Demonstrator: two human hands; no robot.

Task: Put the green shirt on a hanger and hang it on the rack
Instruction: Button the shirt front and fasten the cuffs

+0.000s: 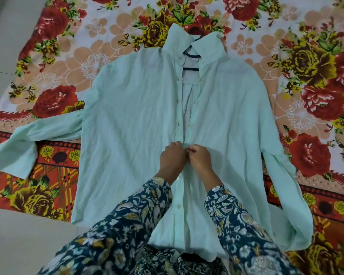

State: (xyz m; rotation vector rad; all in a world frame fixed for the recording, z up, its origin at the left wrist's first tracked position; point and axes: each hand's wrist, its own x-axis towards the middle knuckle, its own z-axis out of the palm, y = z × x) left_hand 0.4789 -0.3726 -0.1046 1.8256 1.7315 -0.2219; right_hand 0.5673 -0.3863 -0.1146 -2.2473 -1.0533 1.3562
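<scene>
In the head view, the green shirt point(137, 116) lies flat, front side up, on a flowered bed sheet point(306, 66) that is spread on a pale floor point(18, 235). Its long axis runs from 6 o'clock to 12 o'clock: the collar point(207, 42) points to 12 o'clock, away from the person, and the hem is at 6 o'clock, close to the person's body. One shirt sleeve stretches out toward 9 o'clock and reaches the edge of the sheet. The other sleeve is bent down along the side of the shirt, toward 4 o'clock.

A black hanger point(191, 68) is inside the shirt. Only its hook and a short part of its bar show at the open neck, and the hook comes out past the collar toward 12 o'clock.

Both hands are at the middle of the shirt front, touching each other. The left hand point(172, 157) has curled fingers and pinches the front edge on its side. The right hand point(200, 157) is also curled and pinches the opposite edge. Above the hands, the two front edges stand a little apart. Below the hands, they lie together, and small buttons point(178, 205) are visible there. The forearms wear dark sleeves point(127, 225) with a flower print.
</scene>
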